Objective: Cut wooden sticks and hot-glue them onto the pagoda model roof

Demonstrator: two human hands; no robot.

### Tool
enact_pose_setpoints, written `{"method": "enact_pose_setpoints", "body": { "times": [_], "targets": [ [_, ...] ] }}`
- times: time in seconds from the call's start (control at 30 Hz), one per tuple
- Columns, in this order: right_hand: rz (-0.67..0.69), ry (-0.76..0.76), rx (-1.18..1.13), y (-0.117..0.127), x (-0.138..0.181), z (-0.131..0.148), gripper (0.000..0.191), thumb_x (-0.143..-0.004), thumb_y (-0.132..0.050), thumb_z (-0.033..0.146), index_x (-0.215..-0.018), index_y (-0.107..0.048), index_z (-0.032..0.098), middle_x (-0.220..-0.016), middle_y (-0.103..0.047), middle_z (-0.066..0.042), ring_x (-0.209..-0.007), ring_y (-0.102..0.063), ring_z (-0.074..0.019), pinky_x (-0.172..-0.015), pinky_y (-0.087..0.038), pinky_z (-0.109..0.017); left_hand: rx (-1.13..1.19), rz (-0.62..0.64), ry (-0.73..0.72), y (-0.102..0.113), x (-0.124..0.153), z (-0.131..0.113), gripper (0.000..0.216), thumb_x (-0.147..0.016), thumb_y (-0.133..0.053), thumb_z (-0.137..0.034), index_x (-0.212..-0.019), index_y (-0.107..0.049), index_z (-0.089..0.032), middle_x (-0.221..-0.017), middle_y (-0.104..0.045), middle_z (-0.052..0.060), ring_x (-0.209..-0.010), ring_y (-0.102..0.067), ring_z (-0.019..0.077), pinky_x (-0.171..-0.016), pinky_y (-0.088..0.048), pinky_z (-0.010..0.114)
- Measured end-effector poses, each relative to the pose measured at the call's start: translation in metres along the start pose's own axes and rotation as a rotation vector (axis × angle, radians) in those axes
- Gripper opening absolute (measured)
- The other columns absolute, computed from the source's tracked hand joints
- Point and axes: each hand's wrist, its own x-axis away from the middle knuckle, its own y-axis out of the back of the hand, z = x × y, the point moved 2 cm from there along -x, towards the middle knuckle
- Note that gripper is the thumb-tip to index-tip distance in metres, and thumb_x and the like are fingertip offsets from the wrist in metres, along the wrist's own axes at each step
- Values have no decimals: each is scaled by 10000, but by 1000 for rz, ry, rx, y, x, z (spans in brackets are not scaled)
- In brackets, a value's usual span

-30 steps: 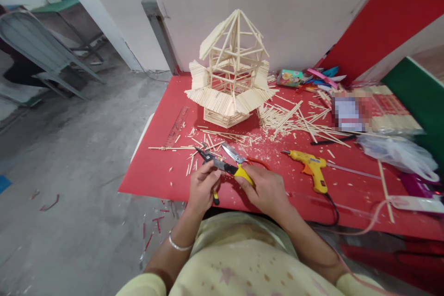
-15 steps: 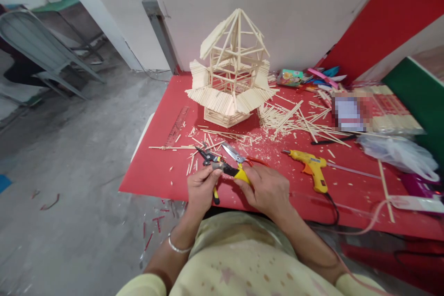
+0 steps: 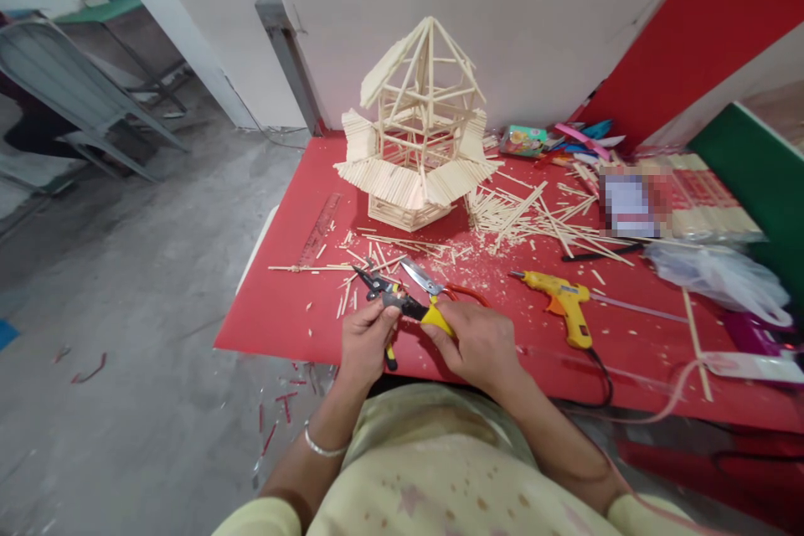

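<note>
Your two hands converge low over the near edge of the worktop (image 3: 251,327), directly in front of your body. The yellow-and-black hand tool (image 3: 414,310) lies in the gap that separates them, raised above the worktop surface.

Its long axis is the governing relation. It runs crosswise to you at a slant: the yellow end sits on your right and closer to you, the dark end on your left and slightly farther off. Neither hand is nearer; each is in contact with its own end.

Your right hand (image 3: 481,343) is wrapped around the yellow part. Your left hand (image 3: 364,343) has thumb and fingers pinched at the dark end. Whether a small piece is caught there along with the tool cannot be told at this size.

Clearance beyond the dark end looks limited, in judgement. The pliers (image 3: 372,282) lie just past your left fingers, one yellow handle showing below them; the scissors (image 3: 422,277) lie just past the tool, blades pointing away and to the left. The glue gun (image 3: 571,301) is to the right of your right hand, apart from it, nozzle toward the left.

The stick model (image 3: 402,184) stands upright beyond both hands, roughly centred between them, not touched. Loose sticks (image 3: 496,209) lie scattered at its right.
</note>
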Motion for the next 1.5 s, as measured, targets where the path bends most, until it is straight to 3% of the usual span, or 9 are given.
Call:
{"method": "enact_pose_setpoints", "body": {
  "times": [0.23, 0.43, 0.6, 0.87, 1.13, 1.5],
  "targets": [
    [-67, 41, 76, 9, -3, 1, 398, -938, -508, 507, -1081, -678, 176, -971, -736, -86, -846, -649, -210, -694, -360, -313, -49, -10, -11, 4, 1, 1, 284, -728, -805, -401, -710, -713, -133, -506, -440, -48, -435, -327, 37, -414, -237, 176],
    [56, -26, -55, 4, -2, 0, 366, -972, -449, 491, -1044, -668, 208, -909, -743, -33, -757, -647, -162, -623, -336, -297, 69, -7, 73, -6, 2, -1, 342, -708, -815, -407, -912, -744, -142, -497, -434, -67, -390, -295, 28, -387, -221, 167],
    [23, -8, -14, 3, 0, 0, 377, -958, -469, 506, -1049, -670, 200, -960, -739, -53, -818, -653, -183, -658, -356, -303, 7, -20, 17, 0, 2, -3, 360, -720, -806, -397, -971, -772, -142, -497, -432, -61, -429, -318, 43, -422, -239, 183],
    [-58, 37, 71, 10, -1, 0, 392, -935, -513, 509, -1088, -679, 188, -973, -737, -80, -847, -649, -203, -692, -369, -310, -65, -10, -29, 3, 3, 0, 310, -731, -792, -428, -669, -691, -141, -490, -423, -52, -436, -329, 47, -422, -253, 188],
    [55, -36, -85, 4, -3, 3, 357, -969, -453, 492, -991, -670, 209, -884, -742, -33, -752, -647, -163, -633, -342, -295, 57, 36, 74, -9, 5, -6, 456, -735, -789, -459, -1065, -730, -150, -530, -468, -58, -395, -309, 25, -387, -239, 160],
    [32, -32, -63, 0, -1, 1, 362, -965, -460, 496, -1011, -672, 206, -931, -740, -55, -808, -651, -173, -655, -354, -292, 1, 30, 36, -3, 2, 1, 403, -752, -778, -461, -995, -745, -141, -480, -375, -80, -395, -287, 32, -396, -218, 170]
  ]
}}
